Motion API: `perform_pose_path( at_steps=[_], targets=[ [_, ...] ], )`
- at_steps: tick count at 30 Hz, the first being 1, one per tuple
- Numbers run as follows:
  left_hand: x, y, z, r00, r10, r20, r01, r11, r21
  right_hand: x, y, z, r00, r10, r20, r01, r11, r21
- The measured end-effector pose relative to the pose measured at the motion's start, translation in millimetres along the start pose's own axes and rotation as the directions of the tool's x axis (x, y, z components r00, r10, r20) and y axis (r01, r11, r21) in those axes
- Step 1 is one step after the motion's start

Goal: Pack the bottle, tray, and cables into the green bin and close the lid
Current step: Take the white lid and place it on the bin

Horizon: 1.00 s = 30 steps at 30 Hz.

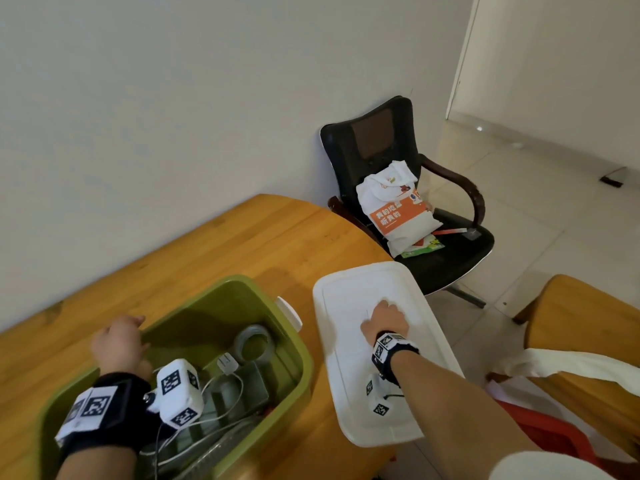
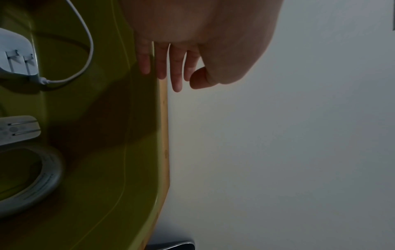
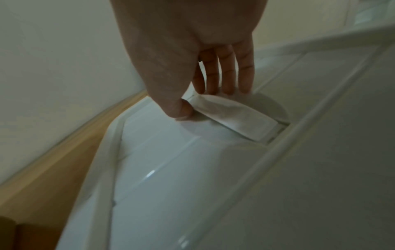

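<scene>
The green bin (image 1: 221, 285) stands open on the wooden table (image 1: 242, 244). Inside lie a grey cable coil (image 1: 252, 341), a white charger (image 1: 227, 363) with its cord, and a clear tray (image 1: 249, 386) beneath them; the bottle I cannot make out. My left hand (image 1: 117, 341) rests at the bin's far left rim, fingers (image 2: 177, 76) straight along the bin wall (image 2: 107, 152). The white lid (image 1: 363, 289) lies to the right of the bin. My right hand (image 1: 384, 320) pinches the lid's fold-up handle (image 3: 235, 116) between thumb and fingers (image 3: 226, 81).
The lid overhangs the table's right edge. A black chair (image 1: 381, 150) with a white bag (image 1: 398, 209) stands against the wall behind. A wooden seat (image 1: 588, 323) and something red (image 1: 547, 434) are at the right, over tiled floor.
</scene>
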State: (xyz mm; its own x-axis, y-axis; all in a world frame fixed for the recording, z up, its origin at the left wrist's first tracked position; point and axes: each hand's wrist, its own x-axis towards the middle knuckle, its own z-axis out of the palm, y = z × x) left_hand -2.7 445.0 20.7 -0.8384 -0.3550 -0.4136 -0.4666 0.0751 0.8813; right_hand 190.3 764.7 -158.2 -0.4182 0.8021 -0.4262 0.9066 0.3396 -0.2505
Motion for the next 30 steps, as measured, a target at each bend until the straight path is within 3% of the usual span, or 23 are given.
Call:
perform_pose_path(
  at_steps=[5,8,14,18,21,24,30],
  targets=[
    [0.6,-0.8,2.7,1.0,0.0,0.006,0.0,1.0,-0.031,8.4,-0.7,-4.4,0.997,-0.013,0.074,0.008,0.998,0.07],
    [2.5,-0.5,1.5,1.0,-0.006,0.003,0.006,0.999,-0.039,7.5,-5.1,-18.7,0.999,0.001,0.047,-0.006,0.993,0.118],
    [-0.3,2.7,-8.2,1.0,0.0,0.016,0.001,0.997,-0.078,3.7,-25.0,-89.3,0.988,-0.154,0.0,0.152,0.973,0.173],
    [0.2,8.0,-25.7,1.0,0.01,0.002,-0.009,0.994,-0.11,-21.2,-62.7,-155.6,0.951,-0.301,-0.067,0.308,0.931,0.196],
    [-2.6,11.4,-45.5,0.999,0.041,0.012,-0.039,0.988,-0.15,-55.7,-105.2,-189.4,0.874,-0.474,-0.105,0.486,0.859,0.162],
    [-4.9,14.6,-71.7,0.998,0.061,0.007,-0.058,0.981,-0.187,-93.8,-150.1,-197.0,0.74,-0.659,-0.134,0.671,0.736,0.085],
    [-0.8,15.5,-140.2,0.998,0.047,-0.033,-0.054,0.964,-0.26,-177.2,-226.3,-159.9,0.466,-0.879,0.099,0.884,0.458,-0.096]
  ],
)
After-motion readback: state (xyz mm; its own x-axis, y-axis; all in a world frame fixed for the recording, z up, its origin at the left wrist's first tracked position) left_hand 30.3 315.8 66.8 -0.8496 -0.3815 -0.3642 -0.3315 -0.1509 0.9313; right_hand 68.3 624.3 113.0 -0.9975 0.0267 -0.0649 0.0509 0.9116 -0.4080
